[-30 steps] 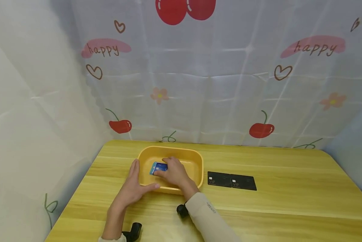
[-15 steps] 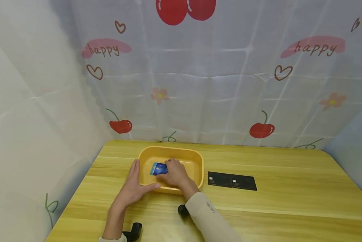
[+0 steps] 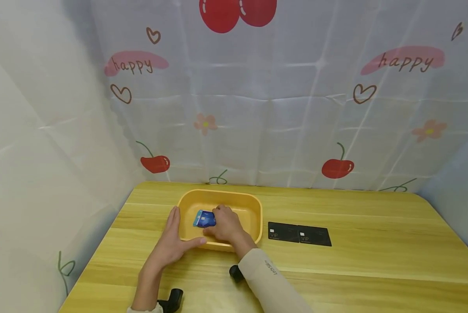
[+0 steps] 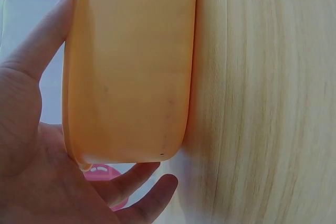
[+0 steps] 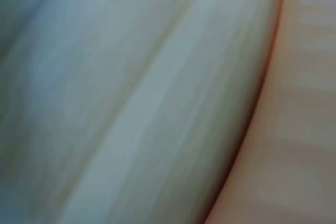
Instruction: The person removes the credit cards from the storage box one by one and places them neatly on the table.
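A dark blue bank card [image 3: 208, 218] lies over a light blue card [image 3: 197, 219] inside the yellow plastic bin [image 3: 253, 213]. My right hand [image 3: 227, 224] reaches over the front rim and pinches the dark blue card by its right side; the fingertips are partly hidden. Spread around the bin's front left corner, my left hand [image 3: 168, 247] rests its thumb along the front rim and its straight fingers against the left side. In the left wrist view those fingers [image 4: 144, 182] reach past the end wall. The right wrist view holds only blurred wood and the orange bin wall [image 5: 294, 129].
Two black VIP cards [image 3: 282, 232] lie side by side on the wooden table [image 3: 375, 256], right of the bin. A black wrist mount [image 3: 174, 300] is at the left wrist, another at the right. A printed curtain [image 3: 273, 130] hangs behind the table.
My right thumb and fingers have drawn in on the dark blue card's right side and covered more of it. The left hand, the bin and the black cards keep their places.
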Tool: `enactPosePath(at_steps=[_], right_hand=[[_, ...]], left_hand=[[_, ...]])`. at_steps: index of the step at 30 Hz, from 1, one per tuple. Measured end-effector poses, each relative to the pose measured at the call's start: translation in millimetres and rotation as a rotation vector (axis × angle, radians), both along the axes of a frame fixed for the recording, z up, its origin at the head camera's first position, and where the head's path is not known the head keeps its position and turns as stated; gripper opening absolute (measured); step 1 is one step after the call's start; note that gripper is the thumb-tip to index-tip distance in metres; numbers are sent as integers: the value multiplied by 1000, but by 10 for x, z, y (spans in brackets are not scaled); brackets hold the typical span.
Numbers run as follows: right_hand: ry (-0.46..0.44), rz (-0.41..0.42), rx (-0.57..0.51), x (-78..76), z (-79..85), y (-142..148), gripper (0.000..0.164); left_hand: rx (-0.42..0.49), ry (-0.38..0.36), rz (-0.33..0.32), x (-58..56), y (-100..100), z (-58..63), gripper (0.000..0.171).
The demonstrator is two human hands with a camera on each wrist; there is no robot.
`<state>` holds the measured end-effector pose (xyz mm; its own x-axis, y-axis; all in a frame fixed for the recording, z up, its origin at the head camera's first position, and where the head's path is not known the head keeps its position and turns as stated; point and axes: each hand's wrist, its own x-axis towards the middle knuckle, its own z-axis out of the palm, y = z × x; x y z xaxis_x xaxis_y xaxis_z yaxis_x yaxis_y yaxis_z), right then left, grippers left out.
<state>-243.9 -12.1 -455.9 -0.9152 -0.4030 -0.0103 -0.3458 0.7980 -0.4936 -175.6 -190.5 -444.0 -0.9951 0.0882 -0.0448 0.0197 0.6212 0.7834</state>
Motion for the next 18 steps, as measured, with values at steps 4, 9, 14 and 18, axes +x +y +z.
enactPosePath(at_steps=[4,9,14,18], right_hand=[[-15,-10,13,-2,8,-22,60],[-6,-15,33,-7,12,-27,53],[5,-10,19,-15,3,-16,48],[-2,-14,1,-16,0,-12,48]], left_hand=[[-4,-3,4,5,-10,0,124],[5,-2,7,4,-11,-1,123],[6,6,6,-2,-4,-10,123],[11,8,5,-2,1,-11,123]])
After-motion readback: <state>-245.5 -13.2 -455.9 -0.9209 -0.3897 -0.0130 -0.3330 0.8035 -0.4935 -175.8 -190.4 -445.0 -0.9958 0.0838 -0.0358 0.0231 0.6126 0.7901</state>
